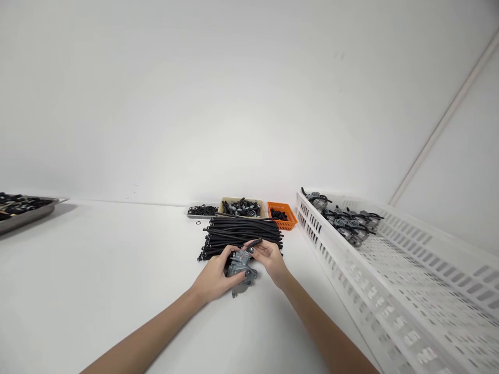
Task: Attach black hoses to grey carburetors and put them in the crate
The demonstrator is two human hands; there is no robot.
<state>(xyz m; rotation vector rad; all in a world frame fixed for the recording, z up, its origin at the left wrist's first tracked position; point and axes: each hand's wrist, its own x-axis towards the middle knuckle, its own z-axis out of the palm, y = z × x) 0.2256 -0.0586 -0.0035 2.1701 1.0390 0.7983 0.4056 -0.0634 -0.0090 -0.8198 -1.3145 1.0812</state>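
The left hand [213, 278] has its fingers wrapped about a grey metal part [238, 270], gripping it from the left, with the thumb laid across the near face. The right hand [273, 262] has thumb and fingertips pinched on a short black tube [255, 242] at the part's far end; how the tube meets the metal is hidden by the fingers. The part is tilted between the two hands, over the white desk [117, 280]. Just beyond the fingers lies a stack of black hoses [241, 231], laid crosswise. Farther out from the fingers, behind the hoses, stand three containers side by side: to the left a white tray [200, 216] of thin black rings, in the middle a cream tray [264, 211] of small black and grey pieces, and to the right an orange basket [287, 225] of short black pieces. A single black ring [198, 223] lies near the white tray. To the right of the fingers, well apart, a long white crate [331, 252] holds several metal assemblies [353, 224] with black tubes at its far end. Far to the left of the fingers sits a metal tray [33, 214] of dark pieces.
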